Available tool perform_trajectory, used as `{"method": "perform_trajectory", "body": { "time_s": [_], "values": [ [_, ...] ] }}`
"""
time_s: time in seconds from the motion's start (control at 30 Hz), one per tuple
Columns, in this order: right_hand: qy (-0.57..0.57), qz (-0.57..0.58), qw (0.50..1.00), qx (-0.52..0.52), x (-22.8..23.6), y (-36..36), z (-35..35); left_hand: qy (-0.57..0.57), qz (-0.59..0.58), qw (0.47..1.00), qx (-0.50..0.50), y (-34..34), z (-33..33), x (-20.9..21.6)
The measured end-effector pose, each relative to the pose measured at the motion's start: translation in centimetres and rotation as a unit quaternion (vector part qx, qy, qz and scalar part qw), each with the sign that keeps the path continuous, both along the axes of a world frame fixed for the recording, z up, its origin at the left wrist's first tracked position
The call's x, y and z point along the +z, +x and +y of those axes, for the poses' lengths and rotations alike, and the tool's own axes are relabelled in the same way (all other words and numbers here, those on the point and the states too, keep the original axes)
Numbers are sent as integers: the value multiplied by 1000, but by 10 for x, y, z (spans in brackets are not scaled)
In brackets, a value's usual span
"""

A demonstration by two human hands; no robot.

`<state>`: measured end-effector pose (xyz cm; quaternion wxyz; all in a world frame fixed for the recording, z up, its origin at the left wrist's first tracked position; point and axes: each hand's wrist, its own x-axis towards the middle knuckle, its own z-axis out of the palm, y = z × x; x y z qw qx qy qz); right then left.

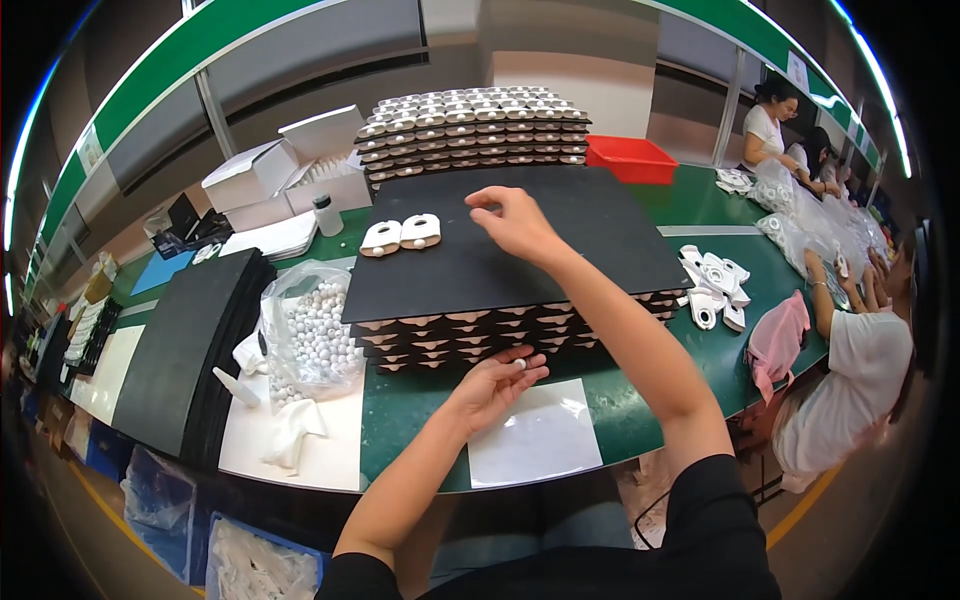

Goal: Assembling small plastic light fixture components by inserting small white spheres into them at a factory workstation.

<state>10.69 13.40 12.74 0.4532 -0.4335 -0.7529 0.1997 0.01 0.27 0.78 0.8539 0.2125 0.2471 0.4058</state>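
A black board [560, 250] tops a layered stack of boards and white parts in front of me. Two white flat parts [400, 235] lie side by side on its far left. My right hand [515, 222] hovers over the board's middle, fingers pinched together; whether anything is in them I cannot tell. My left hand [495, 385] rests palm up at the stack's near edge with a small white ball [520, 364] at its fingertips.
A clear bag of white balls [315, 335] and a pile of black boards [185, 350] sit to my left. A second tall stack [470, 125], white boxes [290, 165] and a red bin [630, 158] stand behind. Loose white parts [712, 285] lie right, near seated co-workers.
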Motion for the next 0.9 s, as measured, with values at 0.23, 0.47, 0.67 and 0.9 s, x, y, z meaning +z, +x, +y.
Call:
{"method": "perform_trajectory", "body": {
  "time_s": [0.23,0.47,0.67,0.9],
  "values": [
    [318,8,930,-186,-4,123,-91,63,104,993,-1,-5,0,-3],
    [240,-200,868,-385,-102,283,-115,66,73,995,-11,-2,0,-3],
    [40,-253,894,-368,-138,292,-162,87,68,994,-5,-2,-3,2],
    [35,-246,921,-301,-115,241,-208,81,54,995,1,-2,-4,-1]
  ]
}}
